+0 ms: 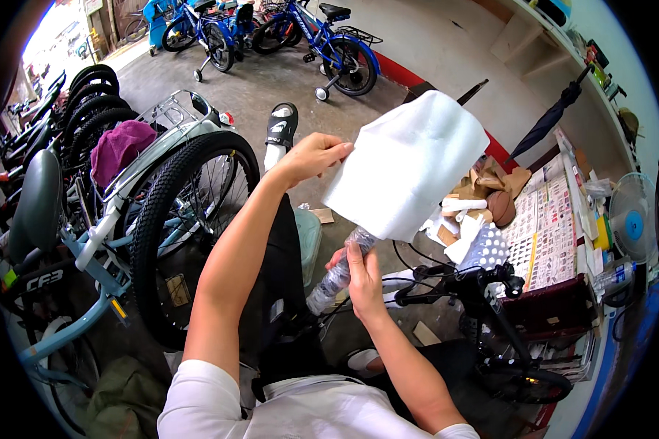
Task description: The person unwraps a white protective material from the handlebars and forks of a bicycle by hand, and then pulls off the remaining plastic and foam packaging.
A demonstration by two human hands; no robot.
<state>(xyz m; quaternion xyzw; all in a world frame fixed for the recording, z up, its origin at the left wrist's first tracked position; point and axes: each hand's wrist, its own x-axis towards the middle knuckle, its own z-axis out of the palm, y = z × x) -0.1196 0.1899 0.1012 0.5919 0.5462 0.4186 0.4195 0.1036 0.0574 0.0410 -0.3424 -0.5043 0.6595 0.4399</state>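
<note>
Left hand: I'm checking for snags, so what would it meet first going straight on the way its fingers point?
Most likely the white sheet: the left hand points right, its fingertips at the sheet's left edge. Depth is unclear, so it might press into the sheet or slide across it.

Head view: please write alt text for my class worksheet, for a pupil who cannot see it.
A person's left hand pinches the edge of a white sheet, while the right hand grips a plastic-wrapped tube just below it. A thick black tyre stands at left, with blue bicycles beyond.
</note>
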